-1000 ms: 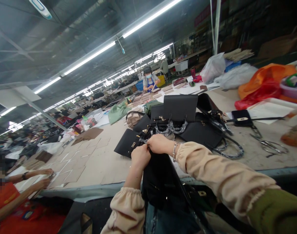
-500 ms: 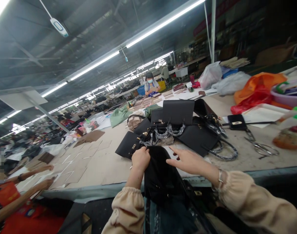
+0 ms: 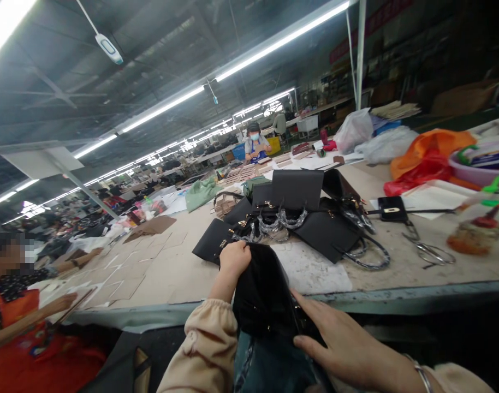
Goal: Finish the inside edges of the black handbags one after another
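Note:
A black handbag (image 3: pixel 260 295) leans over the table's front edge, its lower part toward me. My left hand (image 3: pixel 234 257) is closed on the bag's upper left edge. Against the bag's right side lies my right hand (image 3: pixel 339 341), fingers stretched out and thumb apart; its fingertips reach the bag's edge near a strip of dark material. Just beyond are several black handbags (image 3: pixel 296 189) in a pile, their handles wrapped in clear plastic. The inside of the bag I hold is dark and cannot be made out.
Right of the pile are scissors (image 3: pixel 433 254), a small black tag piece (image 3: pixel 392 209), a jar of brown glue (image 3: pixel 474 234) and a red plastic bag (image 3: pixel 413 174). Flat brown pieces (image 3: pixel 147 259) cover the table's left. A co-worker in an orange apron (image 3: pixel 40 355) works at left.
My right hand has moved down and toward me along the bag's right side. My left hand keeps its grip. The co-worker at left has leaned further into view.

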`<state>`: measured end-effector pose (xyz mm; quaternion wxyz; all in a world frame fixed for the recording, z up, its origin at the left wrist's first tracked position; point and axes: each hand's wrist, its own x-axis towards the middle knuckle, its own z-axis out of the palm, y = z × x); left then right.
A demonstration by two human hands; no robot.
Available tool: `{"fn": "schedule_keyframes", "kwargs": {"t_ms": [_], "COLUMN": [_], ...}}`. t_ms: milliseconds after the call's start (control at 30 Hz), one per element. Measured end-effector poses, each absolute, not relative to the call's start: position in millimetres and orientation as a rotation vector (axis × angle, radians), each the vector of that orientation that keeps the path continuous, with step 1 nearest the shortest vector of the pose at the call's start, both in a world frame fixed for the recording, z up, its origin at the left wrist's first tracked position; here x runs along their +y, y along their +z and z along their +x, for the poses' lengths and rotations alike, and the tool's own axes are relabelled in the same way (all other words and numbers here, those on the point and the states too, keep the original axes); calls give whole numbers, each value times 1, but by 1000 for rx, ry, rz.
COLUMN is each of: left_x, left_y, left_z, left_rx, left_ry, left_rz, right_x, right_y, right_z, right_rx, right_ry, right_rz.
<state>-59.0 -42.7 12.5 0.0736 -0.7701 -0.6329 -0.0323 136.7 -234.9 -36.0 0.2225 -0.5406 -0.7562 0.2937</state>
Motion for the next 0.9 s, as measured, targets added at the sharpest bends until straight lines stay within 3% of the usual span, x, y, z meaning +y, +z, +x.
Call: {"fn": "schedule_keyframes", "kwargs": {"t_ms": [533, 900], "left_x": [-47, -61], "left_y": [2, 11], "left_z": [-52, -79], "left_rx": [-1986, -2084], "left_ry": [-231, -308], "left_rz": [-2221, -2197], "right_x": [-217, -177], "right_y": [-70, -60], "right_z": [87, 151], "right_rx": [-2011, -2039], "right_ry": [573, 571], "right_rz": [-1426, -1174]}}
